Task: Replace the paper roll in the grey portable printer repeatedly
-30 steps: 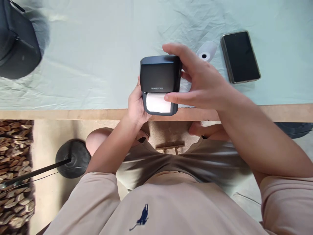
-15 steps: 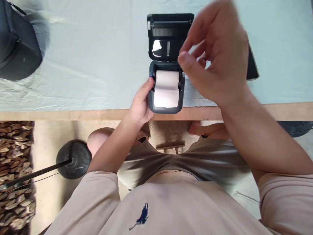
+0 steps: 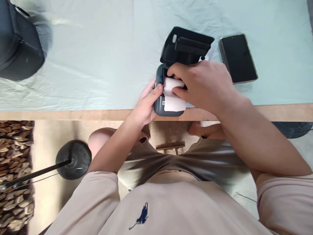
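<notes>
A small dark printer (image 3: pixel 159 106) is tilted near the table's front edge, its black lid (image 3: pixel 187 47) raised at the back. Inside it lies a white paper roll (image 3: pixel 174 84), with a loose end (image 3: pixel 174 103) over the front. My left hand (image 3: pixel 146 103) grips the printer's left side, thumb beside the roll. From the right, my right hand (image 3: pixel 204 83) reaches in, its thumb and fingers closed around the roll. The printer's right side is hidden behind that hand.
A phone (image 3: pixel 239 58) lies face up to the right of the printer. At the far left stands a dark zipped bag (image 3: pixel 21 45). The table's wooden front edge (image 3: pixel 73 115) runs across. Below left is a round black stand base (image 3: pixel 73 160).
My right hand has come down onto the paper roll, uncovering the phone. The printer has turned and tilted slightly to the right, and its lid stands at a different angle.
</notes>
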Action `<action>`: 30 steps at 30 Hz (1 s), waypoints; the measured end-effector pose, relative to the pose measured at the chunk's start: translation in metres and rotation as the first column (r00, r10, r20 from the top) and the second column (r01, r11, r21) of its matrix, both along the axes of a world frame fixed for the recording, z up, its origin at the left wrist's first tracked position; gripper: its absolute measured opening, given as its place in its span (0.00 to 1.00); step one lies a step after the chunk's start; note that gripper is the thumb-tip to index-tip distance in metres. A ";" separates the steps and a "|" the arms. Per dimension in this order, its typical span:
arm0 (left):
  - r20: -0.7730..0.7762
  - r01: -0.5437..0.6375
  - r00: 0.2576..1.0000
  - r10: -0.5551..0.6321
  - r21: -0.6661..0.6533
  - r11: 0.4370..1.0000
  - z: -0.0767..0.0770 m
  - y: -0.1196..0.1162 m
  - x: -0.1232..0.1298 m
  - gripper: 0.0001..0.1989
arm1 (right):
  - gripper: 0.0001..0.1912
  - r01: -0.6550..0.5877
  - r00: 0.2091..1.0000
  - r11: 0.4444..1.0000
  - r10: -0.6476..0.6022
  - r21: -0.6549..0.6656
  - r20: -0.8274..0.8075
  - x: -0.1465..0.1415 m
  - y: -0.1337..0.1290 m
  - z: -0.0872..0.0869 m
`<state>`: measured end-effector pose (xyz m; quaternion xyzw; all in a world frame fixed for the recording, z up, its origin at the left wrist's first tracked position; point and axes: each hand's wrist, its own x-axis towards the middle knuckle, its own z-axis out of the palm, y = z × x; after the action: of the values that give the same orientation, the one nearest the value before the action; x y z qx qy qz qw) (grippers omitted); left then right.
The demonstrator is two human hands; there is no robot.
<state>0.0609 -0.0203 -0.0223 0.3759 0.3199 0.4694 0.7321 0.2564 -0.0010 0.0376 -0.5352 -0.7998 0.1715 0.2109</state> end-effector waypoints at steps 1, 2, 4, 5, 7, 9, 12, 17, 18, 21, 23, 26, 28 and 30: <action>-0.001 -0.002 1.000 0.002 -0.010 1.000 0.000 0.000 0.000 0.20 | 0.10 0.012 1.000 1.000 -0.012 -0.013 0.015 0.000 -0.001 0.003; -0.006 -0.006 1.000 0.005 -0.026 1.000 0.001 0.001 0.000 0.20 | 0.11 0.017 1.000 0.999 -0.017 -0.029 -0.002 0.000 -0.002 0.008; -0.013 -0.036 0.999 0.035 -0.065 0.997 0.002 0.002 0.000 0.18 | 0.15 -0.012 0.988 0.997 0.000 -0.075 -0.155 0.001 -0.005 0.022; -0.007 -0.055 0.999 0.054 -0.079 0.995 0.002 0.003 -0.001 0.17 | 0.16 -0.031 0.956 0.995 0.003 -0.090 -0.292 0.002 -0.007 0.028; 0.021 -0.080 0.996 0.083 -0.099 0.992 0.003 0.005 -0.001 0.17 | 0.18 -0.053 0.800 0.989 -0.038 -0.134 -0.598 0.005 -0.008 0.034; 0.046 -0.090 0.994 0.096 -0.128 0.988 0.004 0.007 -0.002 0.20 | 0.21 -0.037 0.581 0.971 -0.171 -0.236 -0.795 0.008 -0.005 0.029; 0.085 -0.097 0.990 0.113 -0.175 0.980 0.005 0.008 -0.004 0.22 | 0.17 0.009 0.444 0.935 -0.321 -0.354 -0.836 0.011 0.001 0.003; 0.123 -0.071 0.988 0.094 -0.179 0.981 0.005 0.009 -0.005 0.21 | 0.18 0.008 0.670 0.982 -0.144 -0.187 -0.728 0.022 -0.002 -0.044; 0.098 -0.091 0.989 0.109 -0.175 0.980 0.005 0.009 -0.005 0.21 | 0.17 0.012 0.720 0.991 -0.102 -0.134 -0.686 0.026 -0.005 -0.050; 0.015 -0.141 0.989 0.145 -0.159 0.977 0.006 0.007 -0.005 0.21 | 0.21 0.043 0.832 0.999 -0.039 -0.006 -0.554 0.041 -0.013 -0.062; -0.017 -0.167 0.986 0.166 -0.137 0.976 0.007 0.006 -0.006 0.23 | 0.25 0.084 0.883 0.996 -0.057 0.038 -0.466 0.050 -0.017 -0.066; -0.024 -0.176 0.984 0.174 -0.129 0.976 0.008 0.005 -0.005 0.22 | 0.23 0.099 0.947 0.995 -0.090 0.016 -0.309 0.057 -0.018 -0.068; -0.020 -0.179 0.984 0.178 -0.137 0.974 0.009 0.005 -0.005 0.21 | 0.23 0.055 0.958 0.998 -0.047 0.018 -0.282 0.057 -0.017 -0.063; -0.029 -0.199 0.980 0.197 -0.135 0.971 0.008 0.005 -0.004 0.22 | 0.23 0.090 0.936 0.991 -0.050 0.100 -0.347 0.056 -0.013 -0.055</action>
<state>0.0569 -0.0150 -0.0142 0.2945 0.3929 0.5142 0.7032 0.3129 -0.0143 -0.0174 -0.5123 -0.7394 0.2087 0.3837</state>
